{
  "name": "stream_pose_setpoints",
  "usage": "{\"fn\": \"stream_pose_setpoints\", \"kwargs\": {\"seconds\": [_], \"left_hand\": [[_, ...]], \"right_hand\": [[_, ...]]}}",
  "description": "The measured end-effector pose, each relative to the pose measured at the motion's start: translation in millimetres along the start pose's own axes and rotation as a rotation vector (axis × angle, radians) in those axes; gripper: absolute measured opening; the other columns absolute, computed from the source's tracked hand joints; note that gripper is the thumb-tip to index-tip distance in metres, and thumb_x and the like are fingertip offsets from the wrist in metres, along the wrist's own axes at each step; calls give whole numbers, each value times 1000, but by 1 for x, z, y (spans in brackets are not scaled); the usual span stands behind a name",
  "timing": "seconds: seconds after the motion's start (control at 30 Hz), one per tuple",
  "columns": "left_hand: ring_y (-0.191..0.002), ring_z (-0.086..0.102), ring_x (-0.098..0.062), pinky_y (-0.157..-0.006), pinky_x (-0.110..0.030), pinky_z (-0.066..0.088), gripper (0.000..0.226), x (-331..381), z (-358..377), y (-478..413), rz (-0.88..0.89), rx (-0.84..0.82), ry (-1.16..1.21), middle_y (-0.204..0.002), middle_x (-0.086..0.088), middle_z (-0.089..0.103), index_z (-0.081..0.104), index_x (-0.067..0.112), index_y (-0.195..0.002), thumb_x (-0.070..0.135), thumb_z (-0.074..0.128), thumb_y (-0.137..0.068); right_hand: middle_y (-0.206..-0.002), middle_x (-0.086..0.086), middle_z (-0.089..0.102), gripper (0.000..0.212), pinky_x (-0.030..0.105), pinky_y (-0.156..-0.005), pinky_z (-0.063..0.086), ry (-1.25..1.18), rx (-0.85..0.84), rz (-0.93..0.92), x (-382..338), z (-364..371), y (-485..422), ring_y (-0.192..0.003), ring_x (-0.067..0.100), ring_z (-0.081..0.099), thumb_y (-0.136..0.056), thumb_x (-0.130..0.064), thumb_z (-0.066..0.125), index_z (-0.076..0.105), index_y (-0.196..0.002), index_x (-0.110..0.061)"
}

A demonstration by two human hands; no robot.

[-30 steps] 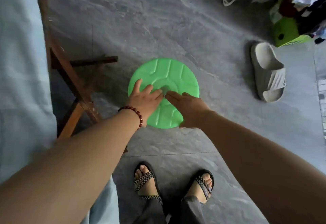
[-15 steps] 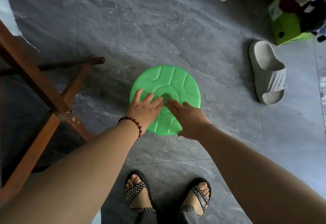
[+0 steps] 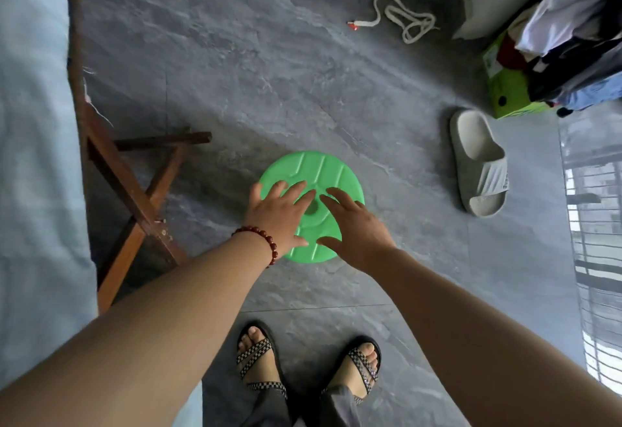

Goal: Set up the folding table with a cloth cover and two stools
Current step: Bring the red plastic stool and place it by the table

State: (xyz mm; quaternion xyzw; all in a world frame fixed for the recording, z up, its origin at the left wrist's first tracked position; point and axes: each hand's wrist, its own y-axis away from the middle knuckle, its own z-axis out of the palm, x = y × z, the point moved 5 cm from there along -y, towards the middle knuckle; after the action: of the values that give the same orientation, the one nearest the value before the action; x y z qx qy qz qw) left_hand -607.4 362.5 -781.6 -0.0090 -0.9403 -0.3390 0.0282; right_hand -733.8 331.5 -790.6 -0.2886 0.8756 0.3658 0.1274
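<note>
1. Green stool [image 3: 323,171]: round seat seen from above, standing on the floor [image 3: 269,73], straight ahead of the person's sandalled feet. It is near the crossed wooden legs [image 3: 128,187] but not touching them.
2. Blue cloth [image 3: 33,157] already drapes the surface along the left edge of view.
3. Left hand [image 3: 281,214]: fingers straight and spread, laid over the seat's left half. It grips nothing.
4. Right hand [image 3: 356,228]: likewise splayed over the right half, thumb toward the near rim. It holds nothing.
5. Cannot tell whether the palms press the seat or sit just above it; there is slight blur.
6. Key relation: the seat lies directly beneath both hands, its centre hole between the two sets of fingertips. Neither hand is nearer. The seat is round, so it has no long axis.
7. Judgement: the stool is being settled in place. No second stool is in view.
8. Stray items lie well apart: a slipper [image 3: 478,164] and a rope [image 3: 404,19].
</note>
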Motion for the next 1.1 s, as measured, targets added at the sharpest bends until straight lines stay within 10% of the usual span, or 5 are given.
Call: {"fn": "stream_pose_setpoints", "kwargs": {"seconds": [0.6, 0.77, 1.1], "left_hand": [[-124, 47, -18, -97, -25, 38, 52, 29, -254, 199, -162, 348, 1028, -136, -1, 47, 44, 22, -136, 7, 59, -89], [-116, 52, -18, -86, -25, 42, 50, 27, -309, 279, -211, 417, 1276, -130, 3, 50, 49, 21, -128, -4, 54, -85], [-95, 52, -3, -69, -6, 40, 29, 30, -391, 428, -173, 662, 1375, -114, 10, 55, 55, 26, -112, 11, 60, -87]], "right_hand": [[-114, -9, 57, 26, 21, -73, 51, -870, 515, 222, -142, -240, 191, -98, 11, 64, -83, -17, 69, 62, -108, -19], [-114, 7, 63, 18, 5, -40, 37, -1040, 514, 217, -185, -298, 264, -92, 15, 63, -85, -9, 65, 61, -101, -17], [-98, -3, 69, 15, 7, -56, 45, -1003, 478, 27, -286, -350, 363, -79, 7, 65, -83, -15, 69, 65, -97, -19]]}}
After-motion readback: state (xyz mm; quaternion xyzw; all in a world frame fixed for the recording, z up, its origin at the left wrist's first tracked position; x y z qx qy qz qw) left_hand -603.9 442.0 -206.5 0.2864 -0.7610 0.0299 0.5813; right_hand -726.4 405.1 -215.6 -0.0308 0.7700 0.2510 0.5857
